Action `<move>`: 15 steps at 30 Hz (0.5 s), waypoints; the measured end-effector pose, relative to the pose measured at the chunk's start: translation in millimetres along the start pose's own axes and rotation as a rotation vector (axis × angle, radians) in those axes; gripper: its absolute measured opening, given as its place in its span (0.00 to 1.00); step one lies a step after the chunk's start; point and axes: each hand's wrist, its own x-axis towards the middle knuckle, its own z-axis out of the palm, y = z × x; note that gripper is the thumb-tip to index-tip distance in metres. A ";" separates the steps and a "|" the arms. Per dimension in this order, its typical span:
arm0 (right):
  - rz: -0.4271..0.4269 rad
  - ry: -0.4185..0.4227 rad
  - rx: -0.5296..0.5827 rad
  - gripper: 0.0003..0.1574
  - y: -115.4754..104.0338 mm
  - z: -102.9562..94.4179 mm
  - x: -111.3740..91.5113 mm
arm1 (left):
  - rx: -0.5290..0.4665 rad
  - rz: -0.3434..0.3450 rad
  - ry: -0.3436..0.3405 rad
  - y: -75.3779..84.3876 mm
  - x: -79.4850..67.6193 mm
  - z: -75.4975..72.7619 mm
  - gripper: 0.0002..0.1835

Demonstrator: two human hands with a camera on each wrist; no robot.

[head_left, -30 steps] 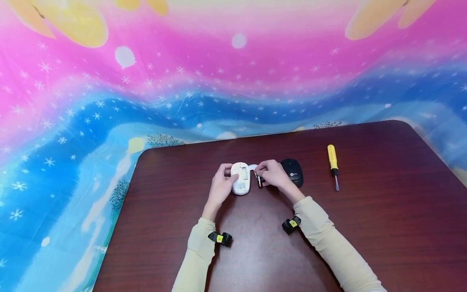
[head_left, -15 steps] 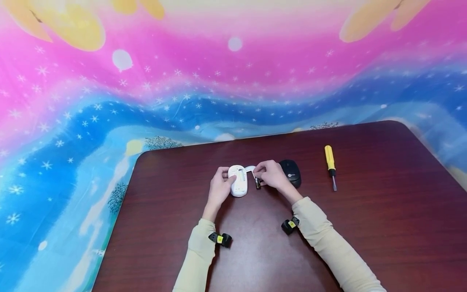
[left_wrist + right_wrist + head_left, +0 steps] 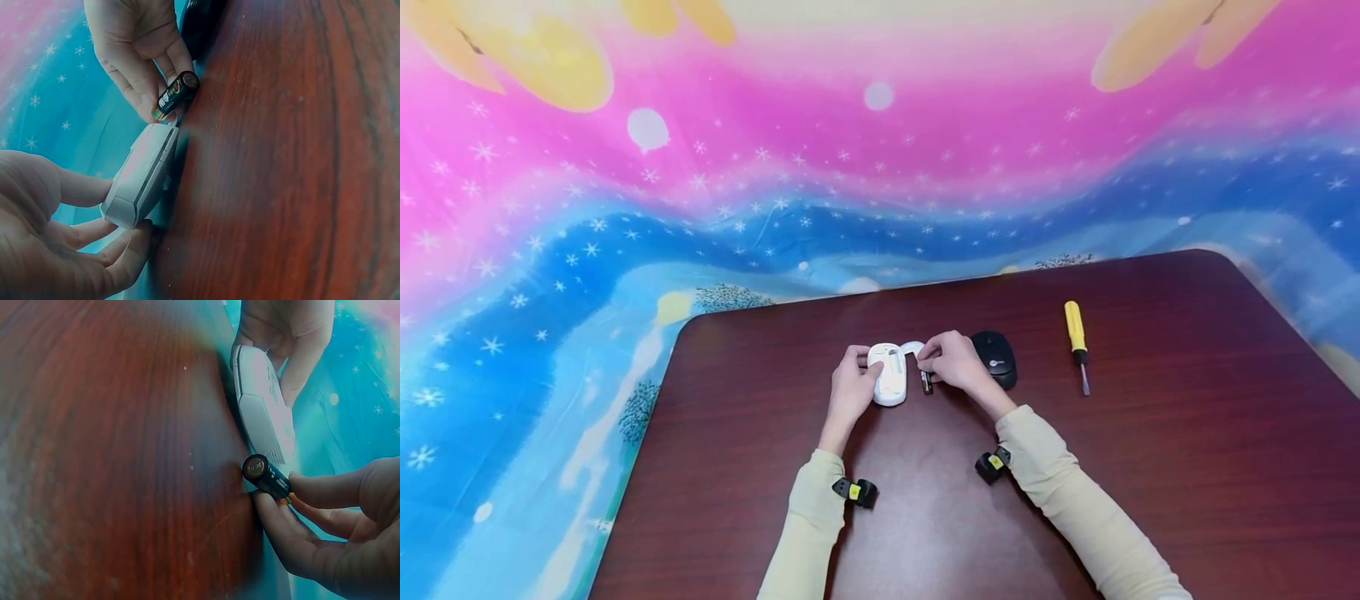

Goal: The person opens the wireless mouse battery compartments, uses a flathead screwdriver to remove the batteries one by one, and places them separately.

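A white computer mouse (image 3: 891, 385) is turned underside up, its battery slot uncovered. My left hand (image 3: 850, 387) grips its left side, thumb over the underside; in the left wrist view the mouse (image 3: 140, 172) is seen edge-on, held just off the tabletop. To the right of it, my right hand (image 3: 955, 364) pinches a black and gold battery (image 3: 927, 383) by its far end. The right wrist view shows the flat end of the battery (image 3: 265, 475) near the narrow end of the mouse. A white battery cover (image 3: 913, 347) lies behind, between the two hands.
Just beyond the right hand sits a black mouse (image 3: 997, 362), partly covered by that hand. A screwdriver (image 3: 1077, 342) with a yellow handle lies farther right on the dark wood table (image 3: 1180, 400). A printed cloth (image 3: 820, 192) hangs behind the table.
The white mouse has tipped slightly in the left hand. The battery has shifted a little toward the person, and more of it shows below the right fingers. The whole head view has drifted slightly.
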 end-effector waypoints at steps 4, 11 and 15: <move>-0.001 0.002 -0.025 0.05 0.5 1.0 0.7 | 0.029 0.017 0.010 2.2 -0.3 -0.5 0.16; 0.004 0.020 -0.053 0.04 -1.5 2.1 0.0 | 0.080 0.018 0.012 2.6 -0.4 -1.1 0.17; 0.008 0.043 -0.062 0.04 -1.8 4.0 -0.8 | 0.127 0.017 0.001 5.1 -1.8 -1.2 0.19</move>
